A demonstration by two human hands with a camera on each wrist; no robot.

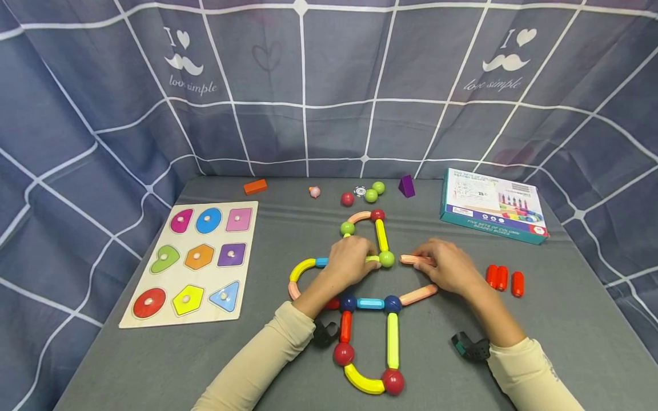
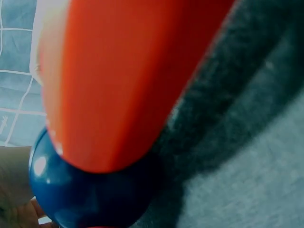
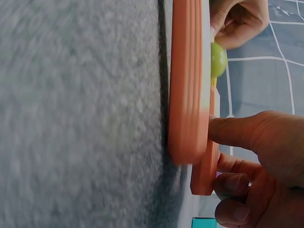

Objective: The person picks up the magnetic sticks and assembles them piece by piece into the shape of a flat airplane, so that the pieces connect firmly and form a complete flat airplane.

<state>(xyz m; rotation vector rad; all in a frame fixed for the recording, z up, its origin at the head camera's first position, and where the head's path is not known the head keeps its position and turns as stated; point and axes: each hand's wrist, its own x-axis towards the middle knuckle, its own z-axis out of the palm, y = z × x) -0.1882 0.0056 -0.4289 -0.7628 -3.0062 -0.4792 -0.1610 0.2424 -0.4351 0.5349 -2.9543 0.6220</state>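
My left hand (image 1: 350, 260) pinches a short yellow-green magnetic stick (image 1: 372, 258) that touches a green ball (image 1: 386, 259). To its right, my right hand (image 1: 449, 265) holds a peach-orange magnetic stick (image 1: 415, 260) between thumb and fingers, its free end pointing at that ball with a small gap. Both hands are over a flat figure of sticks and balls. Below the right hand, another peach-orange stick (image 3: 187, 95) slants out from a dark blue ball (image 1: 393, 303). Close up in the left wrist view are a red stick (image 2: 118, 76) and a dark blue ball (image 2: 90, 190).
A wooden shape puzzle board (image 1: 197, 265) lies at left, and a teal-edged box (image 1: 493, 205) at back right. Red sticks (image 1: 496, 277) lie right of the right hand. Along the back are an orange block (image 1: 255, 186), a purple block (image 1: 406, 186) and loose balls (image 1: 347, 198).
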